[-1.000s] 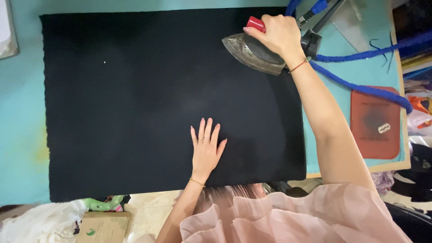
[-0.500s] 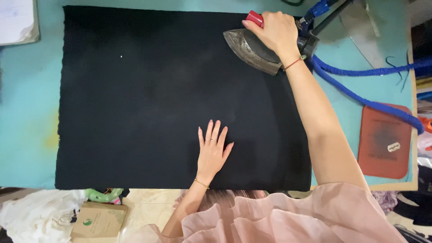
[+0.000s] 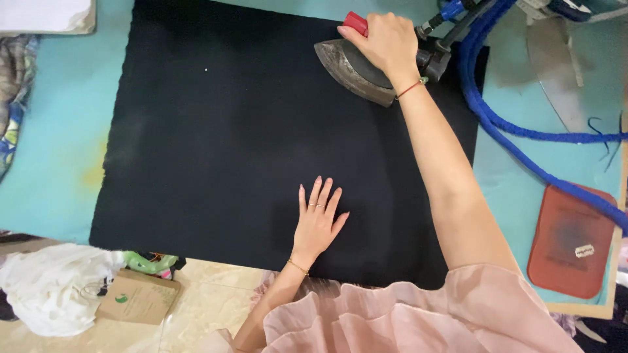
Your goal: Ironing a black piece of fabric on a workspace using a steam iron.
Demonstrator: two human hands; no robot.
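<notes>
A large black cloth point(image 3: 229, 144) lies flat on a turquoise table point(image 3: 59, 150). My right hand point(image 3: 386, 42) grips the red handle of a steam iron point(image 3: 350, 65), whose dark soleplate rests on the cloth's far right part. My left hand point(image 3: 318, 219) lies flat on the cloth near its front edge, palm down with fingers spread. It holds nothing. A thick blue hose point(image 3: 523, 131) runs from the back of the iron across the table to the right.
A red-brown iron rest pad point(image 3: 572, 242) lies at the table's right front. White papers point(image 3: 46, 14) sit at the far left corner. On the floor below are white fabric point(image 3: 49, 287) and a brown cardboard packet point(image 3: 139, 297).
The iron in my right hand has slid a little leftward over the cloth. My left hand stays flat in the same place. The camera view has shifted.
</notes>
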